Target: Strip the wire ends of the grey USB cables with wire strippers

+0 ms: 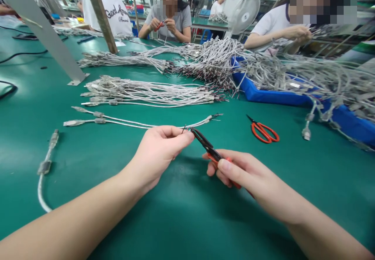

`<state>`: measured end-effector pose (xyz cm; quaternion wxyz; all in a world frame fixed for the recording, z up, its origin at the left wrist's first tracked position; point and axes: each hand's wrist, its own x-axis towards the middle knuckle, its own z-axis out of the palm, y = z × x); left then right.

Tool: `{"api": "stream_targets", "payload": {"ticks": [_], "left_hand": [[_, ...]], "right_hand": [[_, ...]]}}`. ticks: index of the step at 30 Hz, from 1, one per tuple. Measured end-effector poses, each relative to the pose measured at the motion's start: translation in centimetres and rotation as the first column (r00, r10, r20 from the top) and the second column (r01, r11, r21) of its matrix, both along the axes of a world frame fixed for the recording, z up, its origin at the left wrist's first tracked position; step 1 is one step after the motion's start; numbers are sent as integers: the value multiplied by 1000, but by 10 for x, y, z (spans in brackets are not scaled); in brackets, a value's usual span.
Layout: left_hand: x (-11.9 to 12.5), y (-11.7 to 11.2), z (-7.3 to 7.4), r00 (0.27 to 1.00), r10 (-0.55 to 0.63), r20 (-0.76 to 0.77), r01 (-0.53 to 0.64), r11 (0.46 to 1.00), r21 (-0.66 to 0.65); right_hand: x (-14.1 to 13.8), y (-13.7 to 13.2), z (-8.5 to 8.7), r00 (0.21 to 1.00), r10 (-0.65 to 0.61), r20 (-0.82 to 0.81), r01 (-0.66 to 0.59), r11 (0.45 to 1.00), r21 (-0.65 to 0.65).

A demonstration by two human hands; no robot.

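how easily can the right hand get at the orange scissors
Probably easily: only green mat lies between the right hand and the orange scissors, though the hand holds red-handled pliers it would need to free.

Red-handled pliers [208, 144]: grips mostly hidden by the right hand [243, 174]. Wire tips [184, 129] by the left hand [158, 154] too thin to make out. Blue tray [272, 97] partly buried under cable bundles [213, 62], runs off right edge. Left forearm [67, 221] and right forearm [322, 232] cut off by bottom edge. Far-bench items [136, 8] too small to tell.
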<state>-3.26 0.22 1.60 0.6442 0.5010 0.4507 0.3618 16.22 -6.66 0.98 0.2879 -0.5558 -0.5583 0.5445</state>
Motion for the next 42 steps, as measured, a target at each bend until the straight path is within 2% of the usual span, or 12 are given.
{"api": "stream_targets", "payload": {"ticks": [24, 42], "left_hand": [[-1, 1, -4, 999, 11, -50, -10, 1000, 12], [-1, 0, -5, 1000, -4, -10, 3, 1000, -8]], "right_hand": [[-1, 0, 0, 999, 2, 44, -2, 1000, -11], [0, 1, -1, 999, 14, 35, -13, 999, -37]]}}
